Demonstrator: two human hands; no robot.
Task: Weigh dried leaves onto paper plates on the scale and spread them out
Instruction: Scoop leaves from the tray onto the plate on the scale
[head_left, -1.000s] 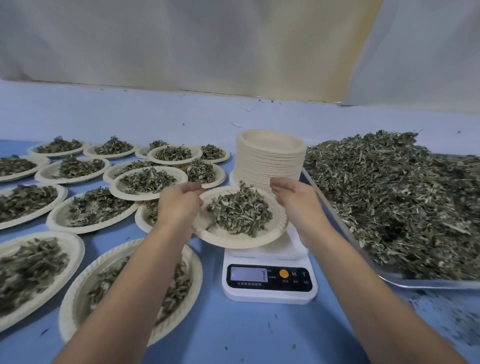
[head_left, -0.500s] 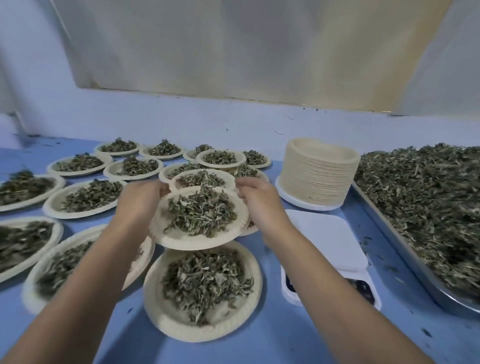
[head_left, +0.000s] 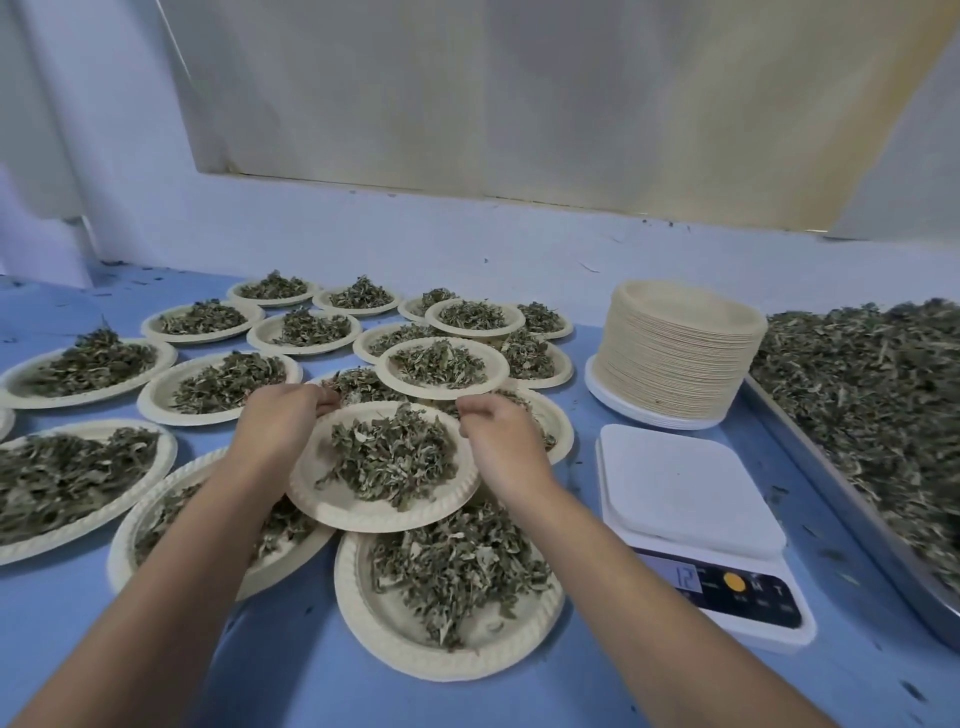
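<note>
- Where the blue surface (head_left: 57, 618) runs off to the left, filled plates (head_left: 88, 364) lie in rows, some overlapping.
- Left grip (head_left: 283, 421): the fingers curl over the far left rim of the plate (head_left: 363, 519) and hold it.
- That plate sits between the two hands, left of the scale and apart from it. It overlaps the edges of several filled plates. I cannot tell whether it rests on them or is held just above.
- Leaves (head_left: 389, 457) lie heaped in its middle, ringed by pale rim.
- Right grip (head_left: 498, 436): the fingers curl narrow at the far right rim and pinch it.
- Stack (head_left: 675, 358) of paper plates stands just behind the scale.
- Scale (head_left: 685, 483) shows its white platform, with a lit display on the near side whose digits are blurred.
- Tray (head_left: 810, 457), far right, holds a deep bed of loose leaves (head_left: 872, 374).
</note>
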